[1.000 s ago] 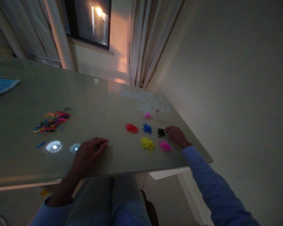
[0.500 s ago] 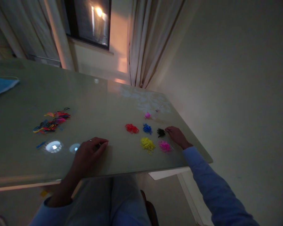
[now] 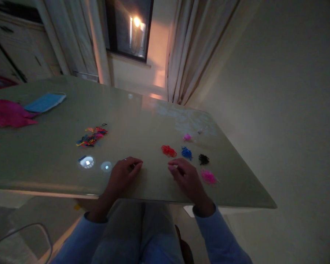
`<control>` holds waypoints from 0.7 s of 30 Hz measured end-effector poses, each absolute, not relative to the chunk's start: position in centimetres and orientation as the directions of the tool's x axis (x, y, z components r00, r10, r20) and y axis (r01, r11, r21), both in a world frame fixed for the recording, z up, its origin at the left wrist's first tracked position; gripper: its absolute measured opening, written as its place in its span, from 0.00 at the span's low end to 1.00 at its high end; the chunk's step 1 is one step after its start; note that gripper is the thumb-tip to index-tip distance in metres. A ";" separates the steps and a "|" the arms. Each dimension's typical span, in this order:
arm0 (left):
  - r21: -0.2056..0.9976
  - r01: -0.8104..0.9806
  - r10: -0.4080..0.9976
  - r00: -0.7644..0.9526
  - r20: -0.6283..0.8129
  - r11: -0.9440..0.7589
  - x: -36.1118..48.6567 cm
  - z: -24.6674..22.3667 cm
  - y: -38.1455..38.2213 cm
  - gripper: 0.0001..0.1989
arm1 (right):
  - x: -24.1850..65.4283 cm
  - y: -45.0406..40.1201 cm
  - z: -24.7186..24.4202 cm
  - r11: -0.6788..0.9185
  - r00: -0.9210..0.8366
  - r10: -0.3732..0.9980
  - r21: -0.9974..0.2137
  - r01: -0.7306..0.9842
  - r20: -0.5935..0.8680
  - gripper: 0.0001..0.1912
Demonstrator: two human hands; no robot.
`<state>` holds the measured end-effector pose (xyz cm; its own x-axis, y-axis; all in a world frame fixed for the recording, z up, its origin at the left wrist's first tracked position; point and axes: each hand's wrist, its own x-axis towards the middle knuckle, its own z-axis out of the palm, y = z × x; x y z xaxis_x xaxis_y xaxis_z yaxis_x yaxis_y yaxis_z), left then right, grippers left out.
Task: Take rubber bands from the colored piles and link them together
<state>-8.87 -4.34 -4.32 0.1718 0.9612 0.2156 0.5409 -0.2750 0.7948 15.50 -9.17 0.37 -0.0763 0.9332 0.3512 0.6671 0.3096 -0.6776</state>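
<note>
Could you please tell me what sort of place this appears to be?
Probably a room in a home, perhaps a dining room: there is a glossy table, long curtains beside a window, and a pale cabinet at the far left.

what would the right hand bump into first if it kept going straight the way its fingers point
Probably the left hand, whose fingertips roughly face those of the right hand across the tabletop, though their heights are hard to judge.

Long curtains (image 3: 191,47), a window (image 3: 123,27) and a pale cabinet (image 3: 23,46) suggest a home, though dimly lit
</note>
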 end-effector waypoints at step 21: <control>0.557 0.830 0.905 -0.241 0.350 0.005 -21.1 -2.9 -5.0 0.18 | 10.5 -8.6 -4.1 0.304 -0.123 0.952 -0.832 0.464 0.280 0.12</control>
